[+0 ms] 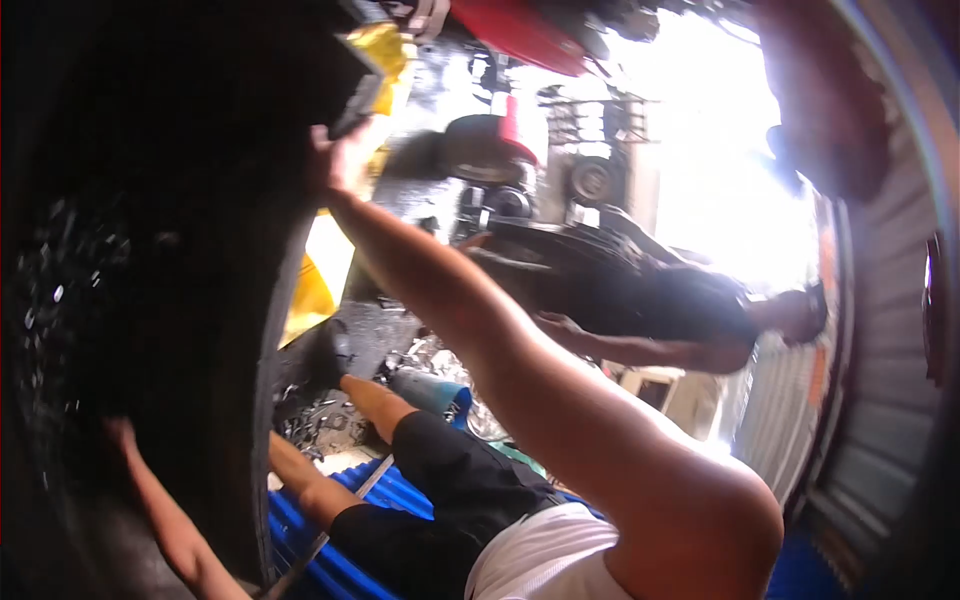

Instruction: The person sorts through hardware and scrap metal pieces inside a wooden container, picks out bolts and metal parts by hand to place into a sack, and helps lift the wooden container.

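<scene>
A large black panel-like object [215, 330] fills the left side of the view. Its kind is lost in the dark. My right hand [347, 158], blurred, is closed at the upper edge of that object, arm stretched out. Lower down, my left hand [121, 435] rests against the dark surface, or very near it; shadow hides its fingers. Close to my right hand are a bright yellow piece [378, 55] and a yellow sheet-like thing [318, 280] behind the black edge. Shiny specks [75, 270] show at the far left.
A co-worker in dark clothes [640, 290] stands to the right. Blue corrugated sheeting [405, 485], a thin bar [374, 478] and a blue cylinder [430, 390] lie near my legs. Scrap [310, 415] litters the floor. Farther off are a wheel [591, 180] and a red object [520, 35].
</scene>
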`<state>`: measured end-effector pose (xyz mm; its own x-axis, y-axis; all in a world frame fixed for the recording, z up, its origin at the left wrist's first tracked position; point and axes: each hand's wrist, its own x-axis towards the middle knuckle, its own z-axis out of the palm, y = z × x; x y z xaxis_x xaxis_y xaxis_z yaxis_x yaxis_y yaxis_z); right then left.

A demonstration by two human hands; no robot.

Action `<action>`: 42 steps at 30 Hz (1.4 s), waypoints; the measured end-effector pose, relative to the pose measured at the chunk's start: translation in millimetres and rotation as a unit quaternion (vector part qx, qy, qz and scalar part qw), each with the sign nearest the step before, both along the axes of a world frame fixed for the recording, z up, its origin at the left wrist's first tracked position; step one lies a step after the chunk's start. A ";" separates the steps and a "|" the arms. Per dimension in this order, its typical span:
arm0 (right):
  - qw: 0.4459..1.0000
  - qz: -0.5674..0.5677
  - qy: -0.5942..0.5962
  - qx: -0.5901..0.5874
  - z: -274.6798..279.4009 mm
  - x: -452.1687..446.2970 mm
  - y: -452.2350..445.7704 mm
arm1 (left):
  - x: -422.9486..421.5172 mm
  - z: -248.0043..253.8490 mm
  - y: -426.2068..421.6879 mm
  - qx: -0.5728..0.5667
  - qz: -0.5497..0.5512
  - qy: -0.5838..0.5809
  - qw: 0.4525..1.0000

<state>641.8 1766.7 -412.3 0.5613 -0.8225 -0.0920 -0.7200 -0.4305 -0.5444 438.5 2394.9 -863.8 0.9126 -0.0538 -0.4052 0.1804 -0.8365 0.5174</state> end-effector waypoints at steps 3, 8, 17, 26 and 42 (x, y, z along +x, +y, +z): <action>0.995 0.001 0.040 -0.087 -18.5 2.4 -6.7 | -13.0 -22.2 2.3 -0.077 0.031 -0.060 0.995; 0.997 0.023 0.036 -0.071 -18.9 -0.1 -4.8 | 13.7 56.7 -34.9 0.020 0.007 -0.032 0.999; 0.974 0.116 0.145 -0.132 -36.5 -7.1 -40.3 | -11.1 72.4 -80.7 -0.029 0.160 0.038 0.986; 0.967 0.130 0.120 -0.184 -30.2 -24.4 -66.2 | 59.6 184.8 -144.1 0.084 0.025 0.027 0.996; 0.986 0.019 0.078 -0.147 -32.1 -5.7 -20.9 | 46.6 108.5 -103.6 0.157 0.051 0.083 0.983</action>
<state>636.1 1745.8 -444.3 0.5898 -0.8052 0.0606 -0.7653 -0.5814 -0.2761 485.1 2291.3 -755.3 0.8266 0.1865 -0.5310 0.3322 -0.9233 0.1928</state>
